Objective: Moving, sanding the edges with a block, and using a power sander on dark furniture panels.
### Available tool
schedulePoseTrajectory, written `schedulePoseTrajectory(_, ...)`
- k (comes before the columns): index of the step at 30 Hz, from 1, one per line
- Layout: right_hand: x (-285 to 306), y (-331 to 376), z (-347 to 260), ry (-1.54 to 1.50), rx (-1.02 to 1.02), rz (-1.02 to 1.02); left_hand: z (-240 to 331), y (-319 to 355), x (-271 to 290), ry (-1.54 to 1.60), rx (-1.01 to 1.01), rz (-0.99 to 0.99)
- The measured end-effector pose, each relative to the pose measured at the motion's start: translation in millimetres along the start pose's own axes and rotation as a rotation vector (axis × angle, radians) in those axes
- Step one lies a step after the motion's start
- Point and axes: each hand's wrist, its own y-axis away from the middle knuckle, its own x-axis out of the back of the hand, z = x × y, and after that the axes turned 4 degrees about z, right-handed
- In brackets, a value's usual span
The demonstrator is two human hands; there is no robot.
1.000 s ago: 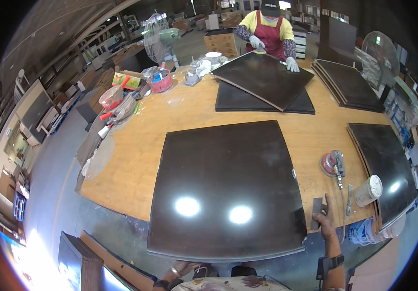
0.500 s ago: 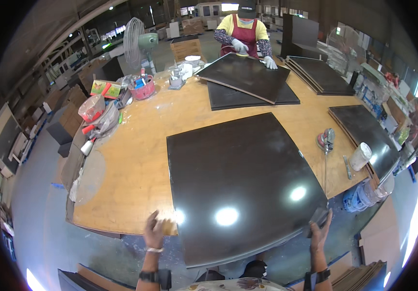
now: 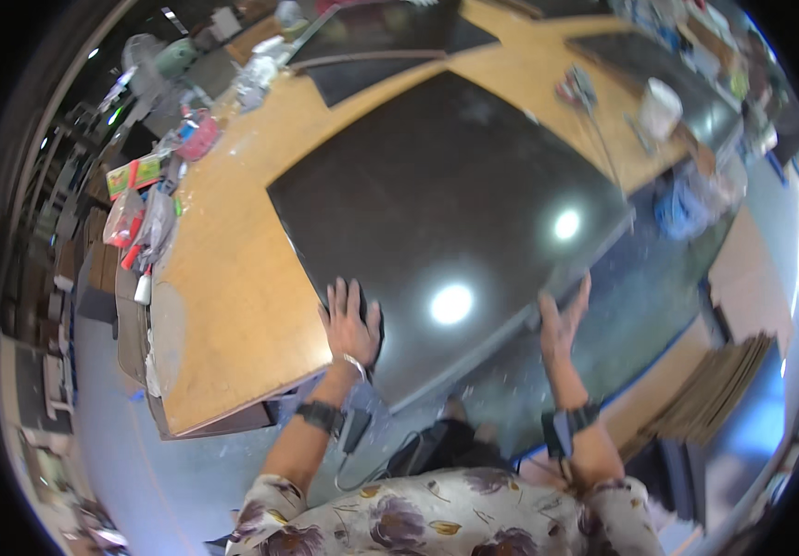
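Observation:
A large dark brown, glossy panel (image 3: 437, 195) lies on the wooden worktable (image 3: 223, 343), its near corner jutting past the table's edge towards me. My left hand (image 3: 351, 329) rests flat on the panel's left margin, fingers stretched out, holding nothing. Beside the panel's front-right edge is my right hand (image 3: 562, 329), thumb and fingers angled apart. A small dark block (image 3: 533, 318), blurred, shows by its thumb against the edge; the grip on it is partly hidden.
More dark panels (image 3: 372, 32) lie at the far side. A sander (image 3: 577, 88) and a white tub (image 3: 661, 109) stand right of the panel. A pink bucket (image 3: 197, 137) is far left. Stacked boards (image 3: 715, 389) lean low on the right.
My left hand has moved from beside the panel onto its left margin. The right hand, with the dark block, has shifted along the front edge towards me. The view has tilted and turned.

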Motion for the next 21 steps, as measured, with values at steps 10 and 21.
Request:
schedulePoseTrajectory(10,-29.7,118.4,-30.5,0.032,0.066,-0.052,12.3,-57.6,-12.7,-0.037,-0.656,-0.290)
schedulePoseTrajectory(21,-29.3,82.3,-56.8,0.486,-0.117,0.195,28.8,-58.4,-14.6,-0.025,-0.763,-0.304)
